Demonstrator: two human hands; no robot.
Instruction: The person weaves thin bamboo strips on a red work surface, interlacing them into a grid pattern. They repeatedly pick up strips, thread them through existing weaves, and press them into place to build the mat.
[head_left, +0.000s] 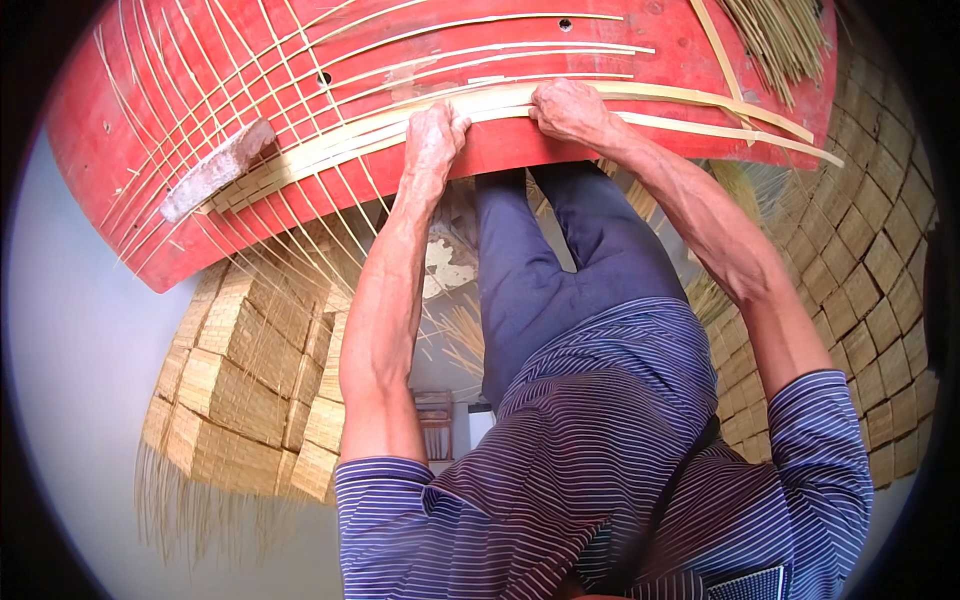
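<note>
Head view: grey block (216,172) sits on weave (268,177) at red board (535,148)'s left; good weight. Left hand (434,140), fingers curled round wide pale strips (500,103) by the near edge; right hand (572,110) likewise. Best press evenly, strips flat, loose ends rightward untwisted.

On the left, a stack of tan woven blocks (250,375) stands on the grey floor (85,430) — a fringe of thin strands (200,515) trails from its near edge. Nearer the middle sits a small brown slatted wooden piece (435,430), a white object (481,422) just beside it. On the right — a broad bank of woven squares (850,300).
</note>
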